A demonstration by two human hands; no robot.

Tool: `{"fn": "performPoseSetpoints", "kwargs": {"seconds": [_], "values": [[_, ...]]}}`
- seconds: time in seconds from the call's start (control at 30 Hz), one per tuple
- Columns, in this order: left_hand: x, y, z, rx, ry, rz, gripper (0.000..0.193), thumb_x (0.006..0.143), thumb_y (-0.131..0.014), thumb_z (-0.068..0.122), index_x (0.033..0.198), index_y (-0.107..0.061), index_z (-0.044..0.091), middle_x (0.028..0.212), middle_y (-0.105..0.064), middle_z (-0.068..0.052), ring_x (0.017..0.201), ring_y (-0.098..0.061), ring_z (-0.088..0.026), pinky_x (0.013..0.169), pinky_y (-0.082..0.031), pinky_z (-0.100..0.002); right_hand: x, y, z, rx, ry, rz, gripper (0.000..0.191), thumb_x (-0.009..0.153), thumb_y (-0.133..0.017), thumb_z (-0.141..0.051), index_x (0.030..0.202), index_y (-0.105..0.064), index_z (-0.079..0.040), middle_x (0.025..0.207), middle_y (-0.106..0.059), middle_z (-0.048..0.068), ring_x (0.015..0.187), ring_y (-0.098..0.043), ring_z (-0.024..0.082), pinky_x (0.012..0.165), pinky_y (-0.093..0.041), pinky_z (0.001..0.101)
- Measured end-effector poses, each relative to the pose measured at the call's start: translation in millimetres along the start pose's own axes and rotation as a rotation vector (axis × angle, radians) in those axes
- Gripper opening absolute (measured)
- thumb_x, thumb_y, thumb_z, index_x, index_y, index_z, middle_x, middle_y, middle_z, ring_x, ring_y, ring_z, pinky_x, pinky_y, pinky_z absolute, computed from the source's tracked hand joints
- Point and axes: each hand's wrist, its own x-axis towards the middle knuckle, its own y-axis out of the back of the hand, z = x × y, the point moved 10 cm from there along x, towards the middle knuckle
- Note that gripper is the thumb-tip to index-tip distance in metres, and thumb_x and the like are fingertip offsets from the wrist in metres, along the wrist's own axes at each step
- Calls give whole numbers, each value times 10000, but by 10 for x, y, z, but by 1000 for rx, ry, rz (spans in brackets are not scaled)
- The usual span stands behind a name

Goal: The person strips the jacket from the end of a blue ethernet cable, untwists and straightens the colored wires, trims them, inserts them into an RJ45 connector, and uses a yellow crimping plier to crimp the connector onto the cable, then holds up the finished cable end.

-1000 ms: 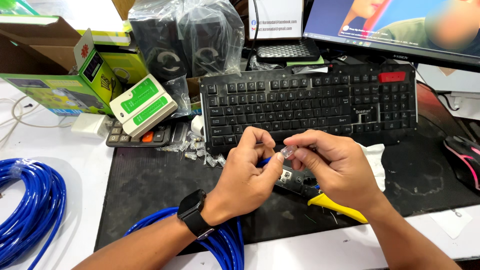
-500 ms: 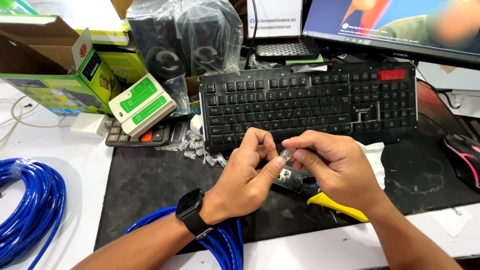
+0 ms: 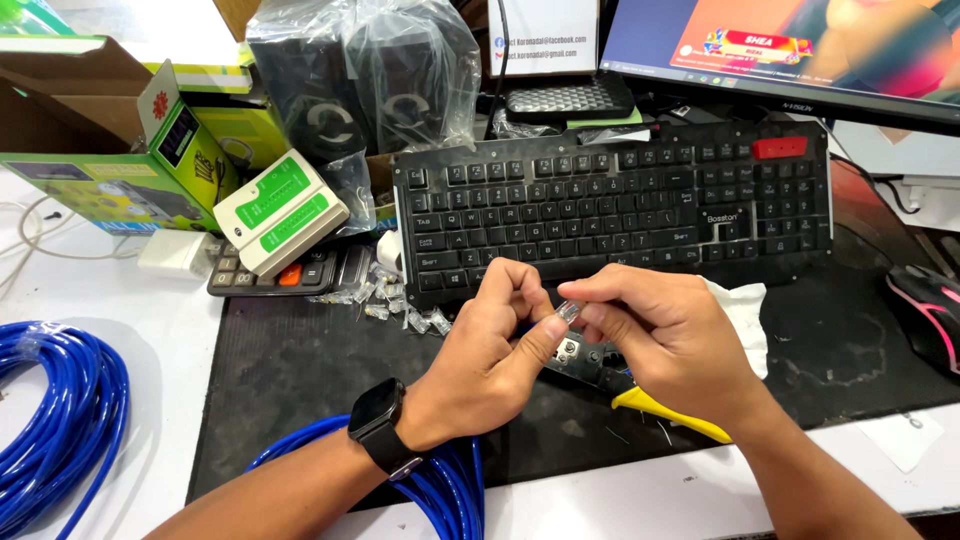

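My left hand (image 3: 495, 350), with a black smartwatch (image 3: 383, 428) on the wrist, pinches the end of a blue network cable (image 3: 440, 480) that runs down under my forearm. My right hand (image 3: 670, 335) holds a small clear plastic connector (image 3: 570, 311) between thumb and forefinger, right at the left fingertips. Whether the cable end sits inside the connector is hidden by my fingers. A crimping tool with yellow handles (image 3: 660, 410) lies on the black desk mat (image 3: 300, 380) just beneath my hands.
A black keyboard (image 3: 620, 205) lies behind my hands. Several loose clear connectors (image 3: 385, 305) are scattered by a green-and-white cable tester (image 3: 280, 210) and a calculator. A blue cable coil (image 3: 50, 420) sits at left, a mouse (image 3: 930, 315) at right, bagged speakers and a monitor behind.
Both hands stay together over the mat; the fingers have shifted only slightly around the connector and cable end.
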Motion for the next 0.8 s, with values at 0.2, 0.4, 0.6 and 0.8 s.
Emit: {"fn": "performPoseSetpoints", "kwargs": {"seconds": [0.2,0.4,0.6,0.8], "values": [[7,0,-23,8,35,-2,221,1033,-593,78,1119,-395,31,823,-557,-5,691,-457,-42,566,-390,-238,-4,-5,-3,-21,-2,6,207,928,-642,28,1103,-730,-38,823,-740,27,698,-710,108,650,-583,236],[9,-16,25,-80,11,-45,188,1047,-545,57,1144,-387,27,880,-586,-17,779,-506,-61,672,-455,-256,7,23,-96,-26,68,20,212,935,-632,43,1118,-718,-23,845,-733,39,739,-717,108,688,-592,231],[19,15,3,-18,16,-6,182,1046,-553,44,1130,-392,23,866,-606,-40,771,-519,-70,658,-456,-255,0,7,-108,-68,77,21,199,926,-658,35,1108,-712,-24,862,-752,43,773,-758,107,677,-590,231],[21,11,-19,-9,34,-6,194,1036,-549,37,1140,-386,29,867,-605,-37,773,-543,-71,651,-466,-252,6,-8,-70,-38,79,7,235,931,-630,50,1136,-711,-32,850,-733,39,734,-710,112,680,-578,234]]}}
